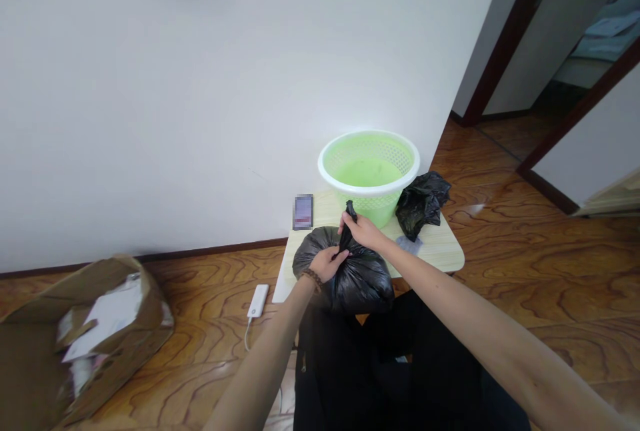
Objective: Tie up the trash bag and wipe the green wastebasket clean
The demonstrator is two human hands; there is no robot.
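Note:
A full black plastic bag [364,282] rests at the front of a small light-wood table [445,248], close against my legs. Its top is gathered into a twisted neck that stands up. My right hand [364,231] grips the upper part of this neck, with the tip poking out above the fingers. Lower down, my left hand [327,263] pinches the base of the neck where it meets the bulging body. A beaded bracelet circles my left wrist. What is inside the bag is hidden.
Behind the bag stands a green basket [370,134] with a white rim. A crumpled black bag [425,201] lies to its right, a phone [303,211] to its left. On the floor are a white power bank [259,300] with a cable and an open cardboard box [125,344] holding papers.

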